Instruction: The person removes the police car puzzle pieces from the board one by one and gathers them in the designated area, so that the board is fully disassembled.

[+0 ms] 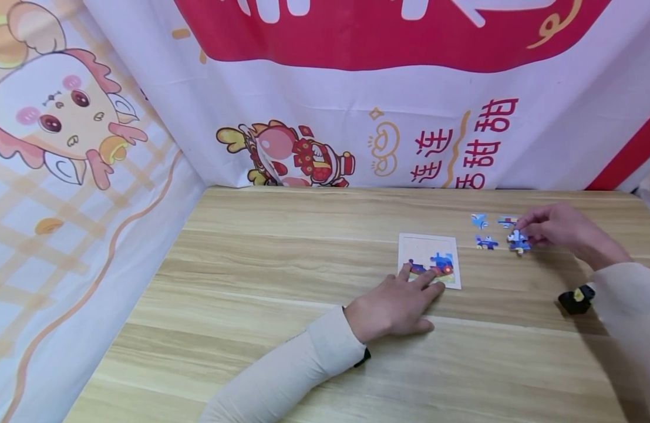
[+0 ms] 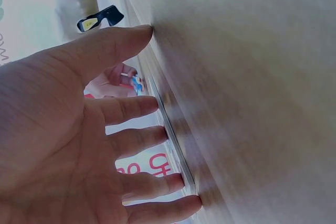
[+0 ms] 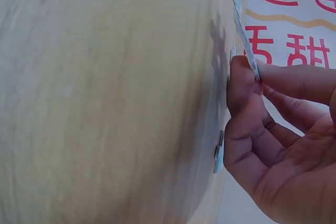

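Note:
A white-framed puzzle board (image 1: 404, 247) lies on the table, its lower part filled with pieces showing a blue and red train. My left hand (image 1: 396, 305) rests with spread, fairly straight fingers over the board's lower edge. In the left wrist view its fingertips (image 2: 174, 182) meet the frame's edge. To the right of the board, my right hand (image 1: 559, 229) pinches a puzzle piece (image 3: 244, 35) between thumb and finger, raised above the table. Other loose pieces lie around it, among them a blue one (image 1: 485, 242) and a light-blue one (image 1: 479, 221).
The wooden table (image 1: 224, 264) meets a printed white and red cloth (image 1: 325, 94) at its back edge. Another printed cloth (image 1: 55, 247) hangs along the left side. A black strap device (image 1: 575, 301) sits at the right wrist.

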The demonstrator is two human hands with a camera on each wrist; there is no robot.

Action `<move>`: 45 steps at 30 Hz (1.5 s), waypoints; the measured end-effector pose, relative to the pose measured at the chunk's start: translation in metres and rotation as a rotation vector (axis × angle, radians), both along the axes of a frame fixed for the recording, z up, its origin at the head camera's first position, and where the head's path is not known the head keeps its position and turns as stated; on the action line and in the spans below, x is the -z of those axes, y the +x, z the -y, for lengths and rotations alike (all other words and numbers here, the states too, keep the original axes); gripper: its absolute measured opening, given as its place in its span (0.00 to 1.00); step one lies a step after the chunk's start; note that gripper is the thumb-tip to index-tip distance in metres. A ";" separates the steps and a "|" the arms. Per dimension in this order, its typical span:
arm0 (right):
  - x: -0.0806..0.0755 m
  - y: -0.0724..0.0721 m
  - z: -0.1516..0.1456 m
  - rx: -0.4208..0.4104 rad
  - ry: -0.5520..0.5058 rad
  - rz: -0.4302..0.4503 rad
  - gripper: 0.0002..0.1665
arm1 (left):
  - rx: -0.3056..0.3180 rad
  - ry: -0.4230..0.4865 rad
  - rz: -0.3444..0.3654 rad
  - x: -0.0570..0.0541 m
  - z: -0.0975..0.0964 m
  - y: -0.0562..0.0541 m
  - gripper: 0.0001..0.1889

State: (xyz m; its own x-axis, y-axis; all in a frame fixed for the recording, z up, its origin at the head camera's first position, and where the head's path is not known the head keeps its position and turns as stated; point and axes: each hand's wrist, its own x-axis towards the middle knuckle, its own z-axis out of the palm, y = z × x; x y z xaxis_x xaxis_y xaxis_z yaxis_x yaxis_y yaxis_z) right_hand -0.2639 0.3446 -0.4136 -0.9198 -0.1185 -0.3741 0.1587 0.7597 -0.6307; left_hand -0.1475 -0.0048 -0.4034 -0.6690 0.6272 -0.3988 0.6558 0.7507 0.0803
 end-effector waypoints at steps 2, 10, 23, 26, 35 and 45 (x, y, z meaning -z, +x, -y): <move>0.002 -0.001 0.000 0.004 0.009 -0.002 0.16 | -0.001 -0.002 -0.001 0.000 0.000 0.000 0.39; 0.005 -0.002 0.002 0.012 0.040 -0.015 0.16 | -0.004 0.001 0.005 0.001 0.000 0.000 0.39; 0.007 0.000 -0.002 0.004 0.068 -0.007 0.16 | -0.005 0.007 -0.002 0.001 0.000 0.001 0.38; 0.007 0.000 -0.003 -0.009 0.080 0.005 0.15 | -0.005 0.005 -0.001 0.001 0.000 0.001 0.39; 0.007 0.000 -0.001 -0.028 0.087 0.026 0.13 | 0.000 0.007 -0.002 0.000 0.000 0.000 0.39; 0.007 0.002 0.000 -0.036 0.093 0.035 0.12 | 0.000 0.013 -0.004 0.000 0.000 0.001 0.38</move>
